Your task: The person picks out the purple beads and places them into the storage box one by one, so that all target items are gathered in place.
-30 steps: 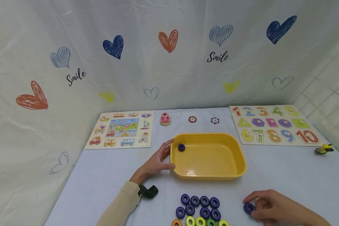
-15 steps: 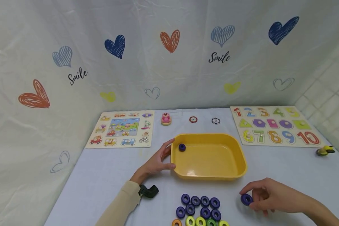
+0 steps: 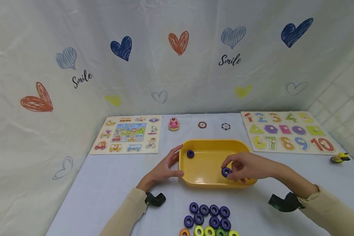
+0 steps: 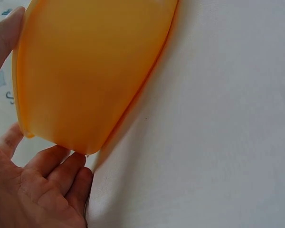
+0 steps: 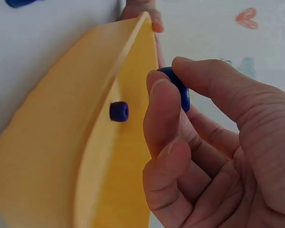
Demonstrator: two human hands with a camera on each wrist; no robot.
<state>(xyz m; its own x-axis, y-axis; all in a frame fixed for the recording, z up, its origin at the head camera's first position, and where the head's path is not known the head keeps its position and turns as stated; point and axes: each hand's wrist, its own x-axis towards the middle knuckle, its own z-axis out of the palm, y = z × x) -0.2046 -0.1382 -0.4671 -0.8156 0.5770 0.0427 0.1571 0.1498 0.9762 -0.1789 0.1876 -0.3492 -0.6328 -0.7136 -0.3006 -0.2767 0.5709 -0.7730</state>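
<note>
A shallow yellow tray (image 3: 203, 162) lies mid-table. At its left end my left hand (image 3: 165, 167) holds it, thumb at the near corner and fingers against the end wall; the left wrist view shows fingertips touching the tray wall (image 4: 95, 80). Over the tray's right half, my right hand (image 3: 245, 165) pinches a dark purple ring (image 3: 226, 172) between thumb and fingers. In the right wrist view the fingers partly hide that pinched ring (image 5: 183, 92). A second purple ring (image 3: 190, 154) lies inside the tray near its left end.
In front of the tray stand rows of purple rings (image 3: 214, 222), with yellow rings (image 3: 209, 231), a green one and an orange one below. Behind are a vehicle puzzle board (image 3: 129, 134), a pink figurine (image 3: 173, 124), two chips and a number board (image 3: 289, 132). A yellow-black toy (image 3: 340, 157) sits far right.
My right hand has carried the pinched purple ring from the table's front right, up and leftward, over the tray. The left hand stays at the tray's left end.
</note>
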